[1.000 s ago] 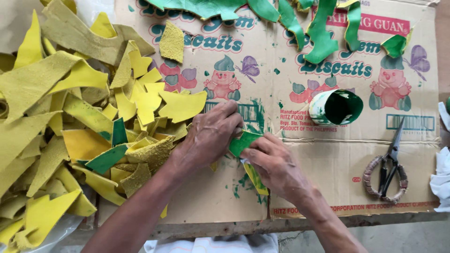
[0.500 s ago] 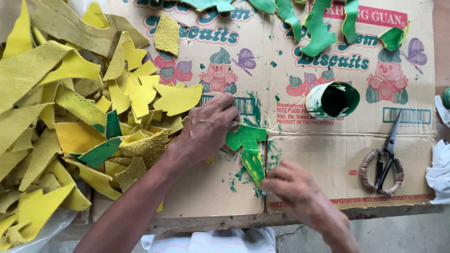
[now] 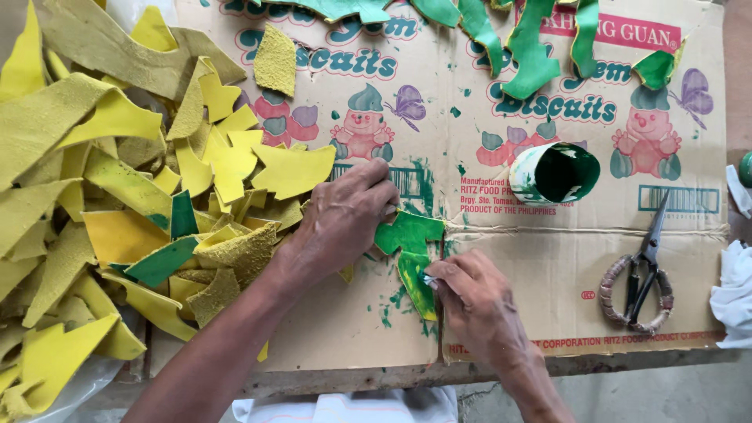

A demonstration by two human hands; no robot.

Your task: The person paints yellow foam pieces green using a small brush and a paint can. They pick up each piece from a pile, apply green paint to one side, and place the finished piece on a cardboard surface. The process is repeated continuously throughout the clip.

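Cardboard-covered wooden table (image 3: 376,380), daylight

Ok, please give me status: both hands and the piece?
Left hand pressing down half-green yellow piece. Right hand gripping small brush, tip on the piece. Paint cup and scissors apart, nothing blocking.

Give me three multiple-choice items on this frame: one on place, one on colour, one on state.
1. Where are the scissors?
A. on the pile of yellow pieces
B. on the cardboard, right of the right hand
C. inside the paint cup

2. What colour is the paint in the paint cup?
A. green
B. red
C. blue

3. How is the small piece under the hands?
A. fully yellow
B. partly painted green
C. cut in two

Answers: 1 B, they lie on the cardboard beyond the right hand. 2 A, its inside is coated green. 3 B, the end by the left hand is green, the lower end yellowish.
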